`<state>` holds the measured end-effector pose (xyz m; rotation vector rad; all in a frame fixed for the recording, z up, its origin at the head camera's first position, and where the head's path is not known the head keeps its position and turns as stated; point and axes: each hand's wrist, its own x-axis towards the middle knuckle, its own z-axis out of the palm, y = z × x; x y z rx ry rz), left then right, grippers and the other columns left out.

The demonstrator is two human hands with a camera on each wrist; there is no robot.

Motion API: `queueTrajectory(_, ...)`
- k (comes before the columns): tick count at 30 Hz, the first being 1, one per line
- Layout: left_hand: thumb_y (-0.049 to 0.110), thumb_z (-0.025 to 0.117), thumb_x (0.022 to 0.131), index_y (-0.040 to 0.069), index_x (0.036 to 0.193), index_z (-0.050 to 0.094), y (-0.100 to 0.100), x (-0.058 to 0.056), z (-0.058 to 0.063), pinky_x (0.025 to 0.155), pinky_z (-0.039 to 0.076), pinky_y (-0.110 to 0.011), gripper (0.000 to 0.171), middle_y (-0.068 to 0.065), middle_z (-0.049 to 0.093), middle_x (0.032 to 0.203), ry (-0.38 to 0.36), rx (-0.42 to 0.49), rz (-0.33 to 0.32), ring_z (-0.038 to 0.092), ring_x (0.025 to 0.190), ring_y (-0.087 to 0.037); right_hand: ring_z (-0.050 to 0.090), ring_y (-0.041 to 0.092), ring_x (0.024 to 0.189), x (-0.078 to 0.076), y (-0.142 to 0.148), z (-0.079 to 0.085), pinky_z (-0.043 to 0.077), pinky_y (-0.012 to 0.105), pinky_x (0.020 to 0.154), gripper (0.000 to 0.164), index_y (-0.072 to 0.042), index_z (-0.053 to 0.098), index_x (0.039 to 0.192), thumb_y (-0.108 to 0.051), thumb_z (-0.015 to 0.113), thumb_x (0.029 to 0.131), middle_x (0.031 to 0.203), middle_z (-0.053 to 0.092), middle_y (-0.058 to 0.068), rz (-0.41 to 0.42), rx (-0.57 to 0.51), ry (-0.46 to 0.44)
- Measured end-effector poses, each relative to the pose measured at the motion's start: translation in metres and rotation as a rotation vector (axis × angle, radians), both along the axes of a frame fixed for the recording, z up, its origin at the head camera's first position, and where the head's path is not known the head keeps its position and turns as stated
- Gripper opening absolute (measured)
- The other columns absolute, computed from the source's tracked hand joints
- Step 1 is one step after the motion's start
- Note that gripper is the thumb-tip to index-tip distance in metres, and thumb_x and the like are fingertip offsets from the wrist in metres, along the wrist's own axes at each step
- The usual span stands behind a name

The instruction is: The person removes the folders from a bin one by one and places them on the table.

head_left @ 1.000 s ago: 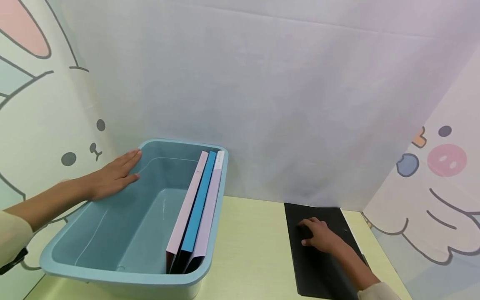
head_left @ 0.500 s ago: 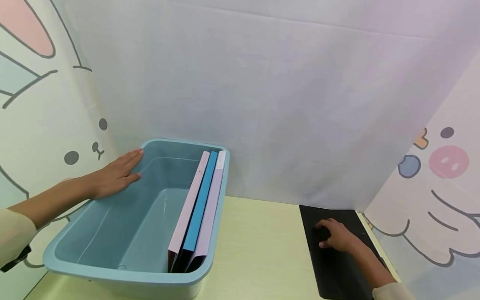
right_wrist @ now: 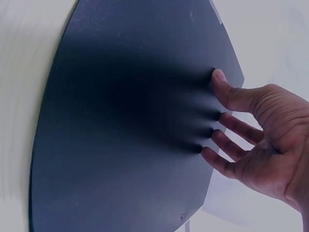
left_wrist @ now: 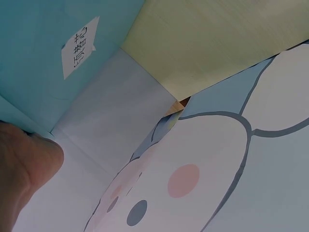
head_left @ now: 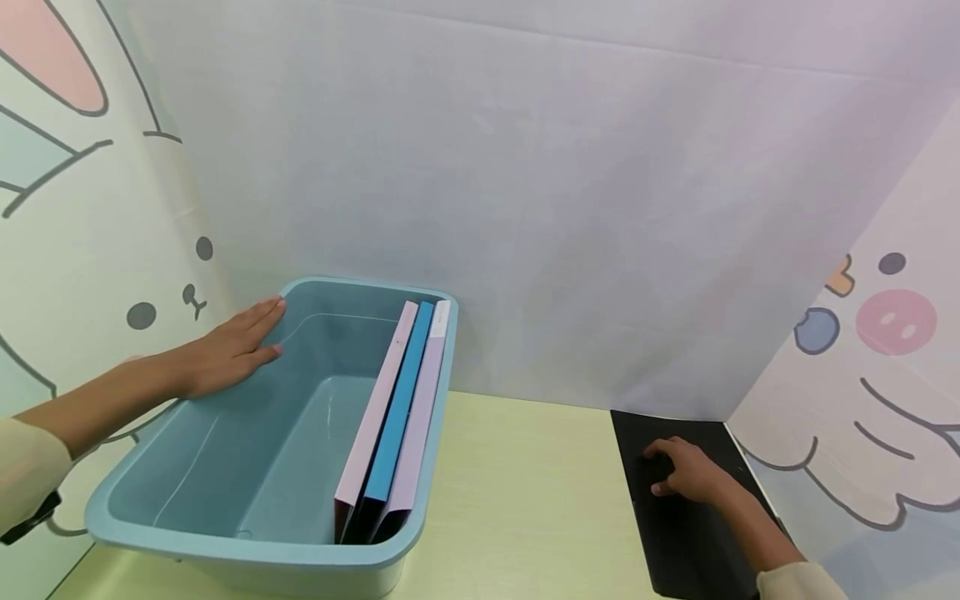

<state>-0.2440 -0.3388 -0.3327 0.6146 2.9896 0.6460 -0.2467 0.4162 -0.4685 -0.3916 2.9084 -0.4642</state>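
Note:
My left hand rests on the left rim of a light blue plastic tub, fingers extended. Inside the tub, along its right wall, stand a pink file folder, a blue one and a lilac one, spines up. At the table's right side a flat black file folder lies against the back wall. The fingertips and thumb tip of my right hand press on its top, not curled round it. From the right wrist, that hand shows spread, slightly bent fingers.
The pale yellow table shows between tub and black folder. A white back wall and printed side panels enclose the table. In the left wrist view, a white label with handwriting is on the tub.
The black folder has slid right across the table under my right hand, up to the right panel. My left hand and the tub have stayed put, with a small shift of the head view.

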Motion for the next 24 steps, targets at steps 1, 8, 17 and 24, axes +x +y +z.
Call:
queueTrajectory(1,0.027,0.052,0.120,-0.010,0.176,0.004,0.000,0.000,0.000,0.136,0.006,-0.081,0.082,-0.038,0.002,0.185,0.002,-0.001,-0.001,0.000,0.173,-0.061,0.068,0.050,0.121,0.000,0.000,0.001,0.058,0.063,0.096,0.052,0.001,0.073,0.129,-0.010,0.098,0.085,0.131,0.067,0.029,0.002,0.004,-0.001)
queueTrajectory(8,0.026,0.052,0.120,-0.011,0.176,0.005,-0.001,-0.001,-0.001,0.137,0.006,-0.080,0.082,-0.038,0.002,0.185,0.002,0.007,-0.003,0.000,0.173,-0.061,0.068,0.051,0.119,0.002,-0.007,0.014,0.060,0.061,0.092,0.049,0.002,0.073,0.126,-0.010,0.097,0.085,0.130,0.069,0.030,0.023,0.040,0.000)
queueTrajectory(17,0.026,0.053,0.119,-0.011,0.176,0.005,-0.002,0.002,0.000,0.136,0.005,-0.081,0.083,-0.039,0.002,0.185,0.002,0.016,-0.009,-0.001,0.172,-0.062,0.069,0.054,0.123,-0.002,-0.021,0.036,0.061,0.062,0.096,0.044,0.006,0.073,0.128,-0.013,0.091,0.093,0.129,0.074,0.027,0.049,0.031,0.030)
queueTrajectory(24,0.025,0.053,0.119,-0.011,0.176,0.006,-0.001,0.002,0.001,0.135,0.005,-0.083,0.082,-0.039,0.003,0.185,0.006,0.028,-0.007,-0.001,0.172,-0.062,0.067,0.054,0.124,-0.006,-0.041,0.061,0.061,0.063,0.095,0.040,0.006,0.074,0.129,-0.019,0.087,0.100,0.138,0.066,0.033,0.073,0.046,0.106)
